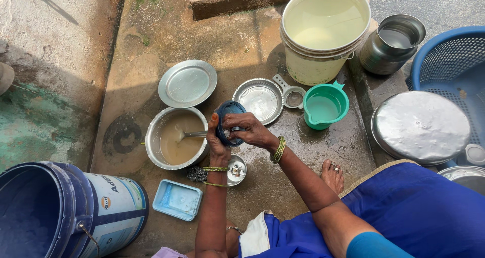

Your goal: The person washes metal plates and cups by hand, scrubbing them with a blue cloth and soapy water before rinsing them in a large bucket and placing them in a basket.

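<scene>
Head view is showing both hands, left hand point(216, 139) and right hand point(248, 129), pinching a round blue lid point(228, 121), seemingly scrubbing it, needing rinsing next.

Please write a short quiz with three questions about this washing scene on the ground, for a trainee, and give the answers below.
1. True or false: both hands hold the round dark blue plastic lid.
2. What lies in the steel pot of cloudy brown water? A) a metal spoon B) a knife C) a cup
3. What stands between the fluted round steel plate and the green plastic mug?

Key
1. True: the left hand and the right hand grip it over the wet ground.
2. A, the metal spoon.
3. The small metal strainer.
</scene>
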